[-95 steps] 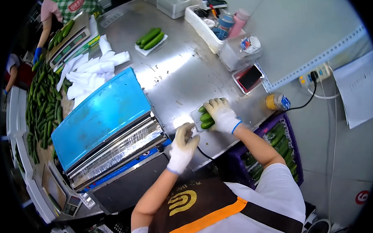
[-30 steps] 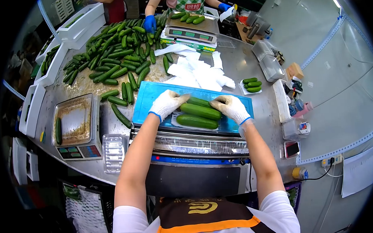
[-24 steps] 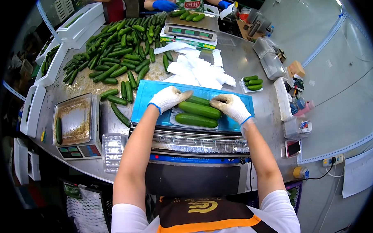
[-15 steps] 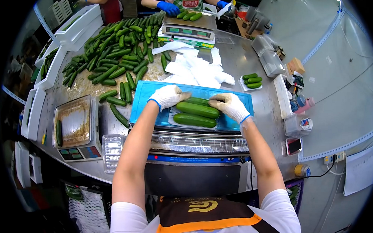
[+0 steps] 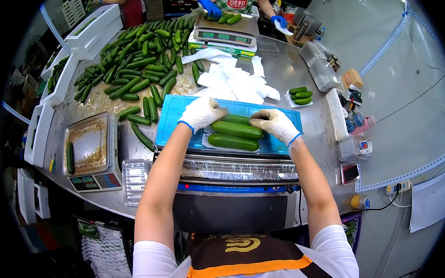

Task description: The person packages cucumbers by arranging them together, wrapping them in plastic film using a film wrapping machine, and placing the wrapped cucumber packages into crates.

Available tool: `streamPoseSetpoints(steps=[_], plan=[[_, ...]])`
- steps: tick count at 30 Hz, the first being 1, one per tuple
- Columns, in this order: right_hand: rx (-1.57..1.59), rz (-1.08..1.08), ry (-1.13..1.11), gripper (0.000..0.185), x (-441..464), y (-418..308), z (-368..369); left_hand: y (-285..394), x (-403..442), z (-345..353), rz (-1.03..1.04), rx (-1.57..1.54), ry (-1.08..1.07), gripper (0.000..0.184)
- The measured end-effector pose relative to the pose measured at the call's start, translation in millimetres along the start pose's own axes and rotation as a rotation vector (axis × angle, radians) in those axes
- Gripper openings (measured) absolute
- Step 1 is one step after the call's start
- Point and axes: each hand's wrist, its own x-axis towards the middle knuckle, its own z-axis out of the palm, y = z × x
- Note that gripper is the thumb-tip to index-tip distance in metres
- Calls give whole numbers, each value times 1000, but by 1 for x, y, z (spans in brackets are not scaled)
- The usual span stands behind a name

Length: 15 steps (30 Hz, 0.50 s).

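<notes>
Three green cucumbers lie side by side on a white tray (image 5: 206,140) on the blue top (image 5: 175,110) of a wrapping machine. In front are the near cucumber (image 5: 233,142) and the middle cucumber (image 5: 237,130). Behind them, the far cucumber (image 5: 235,119) is partly covered by my fingers. My left hand (image 5: 201,114), in a white glove, is closed at its left end, the fingertips slightly blurred. My right hand (image 5: 276,124), also gloved, has thumb and fingers closed around the right end.
A cucumber heap (image 5: 136,58) covers the back left, beside white foam trays (image 5: 230,82). One scale (image 5: 88,148) stands left, another (image 5: 223,33) at the back, where a co-worker's blue-gloved hand (image 5: 210,7) touches cucumbers. A packed tray (image 5: 300,97) lies right.
My left hand has shifted slightly up; my right hand is nearly still. The co-worker's one hand now reaches onto the cucumbers on the back scale; the other has lowered with a white item.
</notes>
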Motion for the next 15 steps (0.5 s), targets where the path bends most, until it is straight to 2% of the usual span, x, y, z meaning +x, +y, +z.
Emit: streamPoseSetpoints(steps=[1, 3, 4, 7, 8, 11, 15], plan=[[-16, -16, 6, 38, -2, 0, -1, -2, -2, 1, 75, -68, 125, 50], [78, -65, 180, 38, 0, 16, 3, -10, -12, 5, 225, -205, 373, 43], [125, -89, 266, 38, -1, 19, 4, 1, -28, -4, 253, -157, 314, 41], [300, -81, 302, 38, -13, 5, 2, 4, -54, -1, 369, 91, 219, 44], [364, -137, 265, 38, -18, -1, 6, -2, -55, 6, 458, 176, 292, 45], [-183, -352, 312, 42, -29, -18, 14, 2, -57, 9, 350, 163, 188, 41], [-466, -616, 405, 52, -35, -36, 19, 30, -67, -10, 335, 69, 158, 40]])
